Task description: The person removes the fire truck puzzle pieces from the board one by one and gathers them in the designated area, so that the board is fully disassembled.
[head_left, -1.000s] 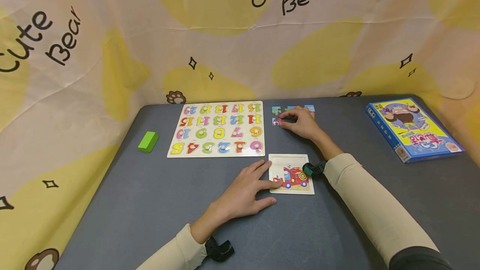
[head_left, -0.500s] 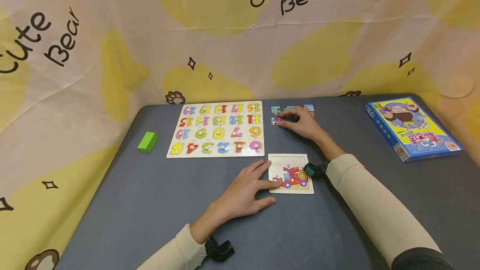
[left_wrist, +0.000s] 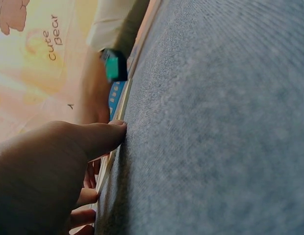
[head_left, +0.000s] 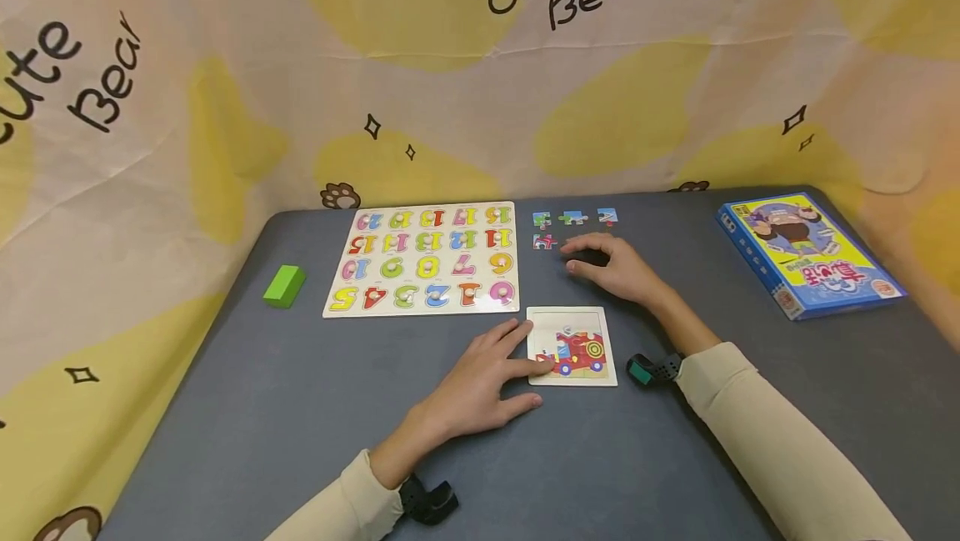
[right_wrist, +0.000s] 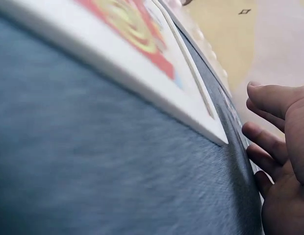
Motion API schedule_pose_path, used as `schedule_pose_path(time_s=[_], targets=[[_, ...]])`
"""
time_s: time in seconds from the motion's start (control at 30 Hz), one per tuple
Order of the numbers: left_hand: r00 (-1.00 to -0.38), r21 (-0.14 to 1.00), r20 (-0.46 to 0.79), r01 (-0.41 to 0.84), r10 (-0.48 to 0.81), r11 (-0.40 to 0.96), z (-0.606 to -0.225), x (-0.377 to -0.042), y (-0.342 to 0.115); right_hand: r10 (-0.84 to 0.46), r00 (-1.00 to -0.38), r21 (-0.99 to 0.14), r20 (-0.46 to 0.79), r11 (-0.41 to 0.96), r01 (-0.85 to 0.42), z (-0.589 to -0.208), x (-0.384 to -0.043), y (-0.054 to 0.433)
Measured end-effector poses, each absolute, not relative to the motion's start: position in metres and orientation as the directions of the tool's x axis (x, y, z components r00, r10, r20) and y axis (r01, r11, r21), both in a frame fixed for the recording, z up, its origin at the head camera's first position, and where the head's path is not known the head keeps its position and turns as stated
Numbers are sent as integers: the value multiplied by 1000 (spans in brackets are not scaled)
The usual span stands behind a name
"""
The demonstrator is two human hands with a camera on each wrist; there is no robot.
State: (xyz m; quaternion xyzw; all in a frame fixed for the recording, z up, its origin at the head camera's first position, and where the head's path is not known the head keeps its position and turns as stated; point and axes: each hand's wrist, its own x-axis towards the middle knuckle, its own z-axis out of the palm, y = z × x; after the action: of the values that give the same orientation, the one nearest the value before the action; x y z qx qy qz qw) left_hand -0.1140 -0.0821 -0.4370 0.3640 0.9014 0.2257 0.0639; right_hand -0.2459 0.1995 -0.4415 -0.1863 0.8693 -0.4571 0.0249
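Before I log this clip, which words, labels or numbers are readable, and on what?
"cute Bear": backdrop, twice in the head view, the left one cut off.
"0" through "20": number board, upside down.
Title and small print on the boxed set: too blurred to read.

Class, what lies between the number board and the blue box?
In the head view, four loose jigsaw pieces and the right hand lie between the number board and the blue box.

White-framed board (right_wrist: pixel 117 66), red-yellow print (right_wrist: pixel 132 27), on blue-grey surface (right_wrist: pixel 117 186); right grip (right_wrist: pixel 296 161) near corner, fingers (right_wrist: pixel 265 141) loosely bent.
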Motion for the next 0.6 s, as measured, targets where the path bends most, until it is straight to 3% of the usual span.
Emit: schedule_pose_path(time_s=[0.4,0.6], targets=[[-724,470,77,633,686,616,-439,-114,-85,-474,-873,-800,113,478,-363,-438,-208,200],[-713,464,79,645,697,607,-438,-115,-83,-528,-834,-742,162,492,-456,-429,-189,193]])
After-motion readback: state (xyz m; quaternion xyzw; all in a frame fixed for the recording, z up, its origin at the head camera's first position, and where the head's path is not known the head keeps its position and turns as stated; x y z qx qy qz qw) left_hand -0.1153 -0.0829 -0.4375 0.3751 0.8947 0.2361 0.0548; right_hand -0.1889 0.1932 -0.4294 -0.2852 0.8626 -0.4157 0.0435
